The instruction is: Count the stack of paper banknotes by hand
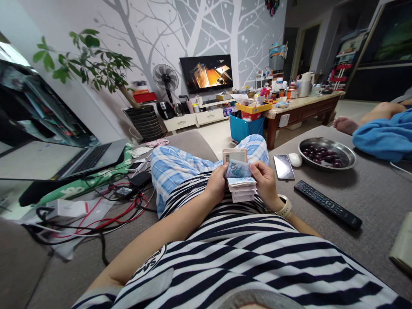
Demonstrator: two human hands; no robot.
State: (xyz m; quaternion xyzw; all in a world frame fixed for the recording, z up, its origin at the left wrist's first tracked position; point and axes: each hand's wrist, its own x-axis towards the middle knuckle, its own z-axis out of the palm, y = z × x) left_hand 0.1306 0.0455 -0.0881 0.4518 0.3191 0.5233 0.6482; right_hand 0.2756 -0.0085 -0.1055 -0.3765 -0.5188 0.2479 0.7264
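Above my lap, both hands hold paper money. My left hand (216, 184) pinches the left side of a bluish banknote (238, 169), along with a stack of banknotes (234, 155) that stands up behind it. On the other edge of the bluish note, my right hand (265, 182) is closed with thumb and fingers together. Several more banknotes (243, 189), bluish on top and pale below, fan downward beneath the hands over the striped shirt. How the fingers divide the notes behind the front one is hidden.
To the right lie a phone (283, 167), a white mouse (295, 159), a steel bowl (346, 165) of dark fruit and a remote control (327, 204). Another person's foot (346, 125) rests beyond. Left are a laptop (93, 159) and tangled cables (128, 214).
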